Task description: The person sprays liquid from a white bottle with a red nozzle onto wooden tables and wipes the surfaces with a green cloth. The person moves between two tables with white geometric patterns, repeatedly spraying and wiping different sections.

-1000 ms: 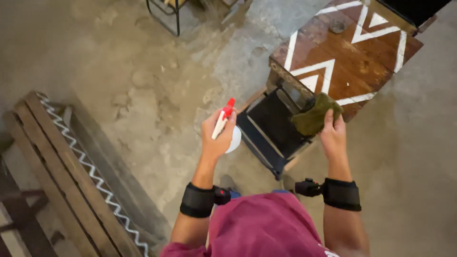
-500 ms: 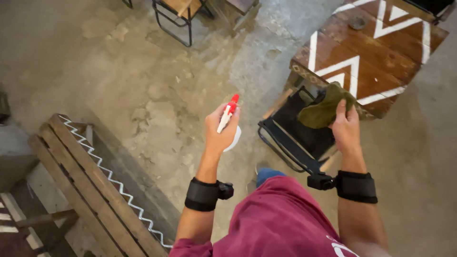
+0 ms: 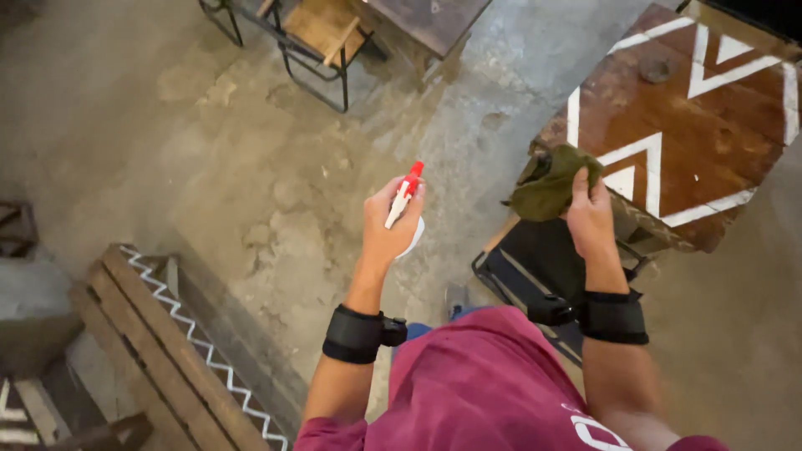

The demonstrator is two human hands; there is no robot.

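My left hand (image 3: 386, 227) grips a white spray bottle (image 3: 404, 200) with a red nozzle, held upright over the concrete floor. My right hand (image 3: 590, 219) clutches a crumpled olive-green cloth (image 3: 547, 185) at the near corner of a brown wooden table (image 3: 710, 125) painted with white zigzag lines. Both wrists wear black bands. A black chair (image 3: 535, 263) with a metal frame stands below the right hand, against the table's edge. My maroon shirt fills the bottom of the view.
A wooden bench (image 3: 180, 351) with a white zigzag stripe lies at the lower left. A metal-framed wooden chair (image 3: 322, 33) and a dark table (image 3: 426, 21) stand at the top. The floor (image 3: 251, 150) is worn grey concrete.
The view has shifted, so table and chair sit further right and closer. My right hand has carried the cloth up to the table's corner. The left hand still holds the bottle upright.
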